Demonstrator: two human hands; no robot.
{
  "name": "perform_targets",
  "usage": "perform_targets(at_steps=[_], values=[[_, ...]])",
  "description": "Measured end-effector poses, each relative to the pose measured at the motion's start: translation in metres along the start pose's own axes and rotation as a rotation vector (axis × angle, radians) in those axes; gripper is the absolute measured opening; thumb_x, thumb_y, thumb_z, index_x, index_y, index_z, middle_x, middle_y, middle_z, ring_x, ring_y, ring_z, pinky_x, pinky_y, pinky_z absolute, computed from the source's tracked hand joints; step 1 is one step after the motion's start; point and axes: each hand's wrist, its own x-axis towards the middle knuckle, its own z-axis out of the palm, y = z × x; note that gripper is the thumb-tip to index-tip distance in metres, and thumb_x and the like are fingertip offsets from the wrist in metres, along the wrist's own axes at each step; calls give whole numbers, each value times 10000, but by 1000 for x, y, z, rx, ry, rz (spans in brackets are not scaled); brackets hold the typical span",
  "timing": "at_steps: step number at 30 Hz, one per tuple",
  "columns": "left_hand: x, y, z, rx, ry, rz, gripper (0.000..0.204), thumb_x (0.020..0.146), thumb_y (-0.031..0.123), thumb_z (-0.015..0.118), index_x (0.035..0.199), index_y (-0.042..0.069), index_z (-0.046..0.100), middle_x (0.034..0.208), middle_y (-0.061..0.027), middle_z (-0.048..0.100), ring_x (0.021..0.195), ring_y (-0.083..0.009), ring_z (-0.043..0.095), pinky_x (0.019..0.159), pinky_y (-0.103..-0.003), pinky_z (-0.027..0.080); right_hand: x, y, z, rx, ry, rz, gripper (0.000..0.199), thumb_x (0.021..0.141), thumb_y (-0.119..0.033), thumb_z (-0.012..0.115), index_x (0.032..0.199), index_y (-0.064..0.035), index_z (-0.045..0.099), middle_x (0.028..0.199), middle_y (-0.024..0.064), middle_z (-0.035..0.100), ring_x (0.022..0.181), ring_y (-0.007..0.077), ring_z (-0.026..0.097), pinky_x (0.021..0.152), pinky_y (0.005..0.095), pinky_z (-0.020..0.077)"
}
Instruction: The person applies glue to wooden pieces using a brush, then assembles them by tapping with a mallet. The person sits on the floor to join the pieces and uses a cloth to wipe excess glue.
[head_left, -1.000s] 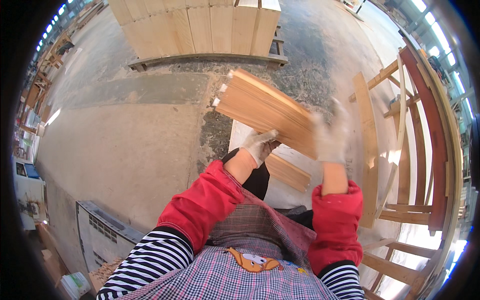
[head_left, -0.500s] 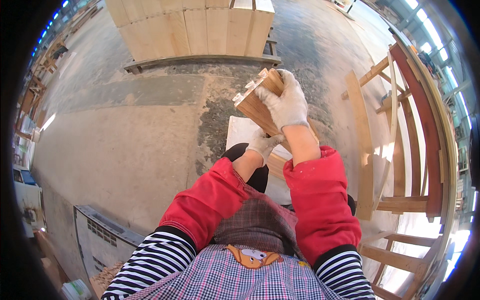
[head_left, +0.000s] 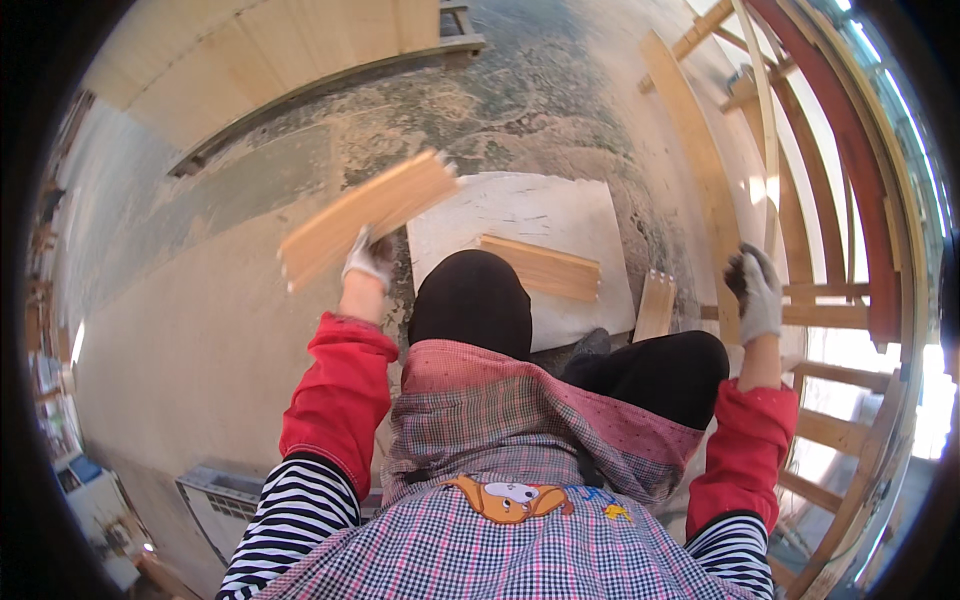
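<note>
My left hand (head_left: 368, 258), in a pale glove, is closed on the near edge of a wooden board (head_left: 370, 215) with jagged, toothed ends. The board is held tilted above the floor, left of my knee. Off to the right, my right hand (head_left: 757, 290) is raised beside a long plank (head_left: 700, 150). Its gloved fingers are loosely curled with dark undersides showing, and I see nothing in them. A similar board (head_left: 545, 268) lies on a white sheet (head_left: 590, 205) in front of me. Another short toothed board (head_left: 655, 305) is just right of the sheet.
A large stack of pale boards (head_left: 270, 60) stands on a low pallet (head_left: 330, 95) at the far left. Wooden racks with a reddish beam (head_left: 865, 190) line the right side. A grey slotted metal box (head_left: 215, 500) is at the near left.
The toothed board has swung left and now is in my left hand alone. My right hand has let go and moved far right. The view has shifted, uncovering the sheet and the boards there.
</note>
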Motion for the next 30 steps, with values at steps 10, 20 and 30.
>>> perform_targets(at_steps=[10,20,30], values=[[71,-55,-155,72,230,-41,270,921,344,611,923,75,630,843,-59,668,713,-218,643,687,-328,575,-95,223,-187,112,546,545,235,915,-212,589,1122,-102,583,861,69,610,736,211,592,651,351,511],[35,-48,-157,972,156,-359,236,936,319,593,982,89,622,867,-56,663,771,-188,629,750,-310,524,-196,313,-209,-637,246,933,521,836,-350,658,1276,-141,472,1144,133,534,1030,294,515,860,416,443],[-97,40,-129,1008,362,116,214,930,275,598,1012,78,619,872,-50,656,781,-170,627,745,-298,521,-74,375,-106,-1063,-57,953,957,716,-512,747,1467,-216,233,1485,165,303,1347,364,340,1053,497,353]])
